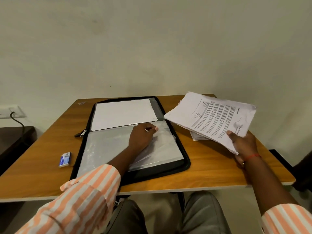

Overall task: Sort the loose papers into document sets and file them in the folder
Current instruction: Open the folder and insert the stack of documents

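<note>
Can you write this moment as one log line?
left hand: pinching clear sleeve in open zip folder | right hand: holding paper stack above table | more papers: on table

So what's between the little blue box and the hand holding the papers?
The open black folder, with the left hand on its clear sleeve, then bare table up to the right hand gripping the papers. The head view shows it.

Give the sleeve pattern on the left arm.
Orange-and-white stripes on the left shirt sleeve, head view.
</note>
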